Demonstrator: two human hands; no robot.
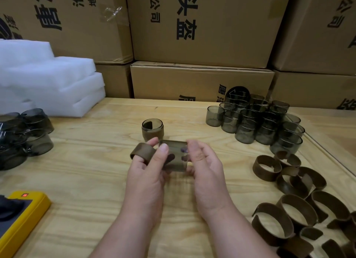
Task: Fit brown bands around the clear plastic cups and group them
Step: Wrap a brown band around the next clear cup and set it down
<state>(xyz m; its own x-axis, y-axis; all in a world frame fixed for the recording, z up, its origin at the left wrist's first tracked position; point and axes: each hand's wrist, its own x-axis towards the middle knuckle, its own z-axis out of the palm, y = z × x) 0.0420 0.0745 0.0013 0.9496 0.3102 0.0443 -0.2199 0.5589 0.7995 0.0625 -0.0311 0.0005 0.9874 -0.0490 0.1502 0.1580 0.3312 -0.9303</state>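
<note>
Two hands meet near the middle of the frame, just above the table. Between them is one clear plastic cup, lying on its side. The left hand pinches the cup's left side with its thumb on top. A brown band is looped over one of its fingers, just left of the cup. The right hand holds the cup's right side, with fingers curled round it. Both hands are closed on the cup, not wide open.

The cup looks light and thin, and probably smooth and a bit slippery. It may bend or crack if squeezed hard, so holding it softly by its two ends seems best. The band looks soft and bendy. I think it should be taken by its edge and slid over the cup.

At the lower right of the frame lies a heap of loose bands. At the lower left is a yellow box with a small red light.

Just past the hands stands a finished cup with a band round it. At the right, further back, stand many bare cups close together. At the far left lie more dark cups, some on their sides. Behind those is white foam. Big cardboard boxes fill the back.
</note>
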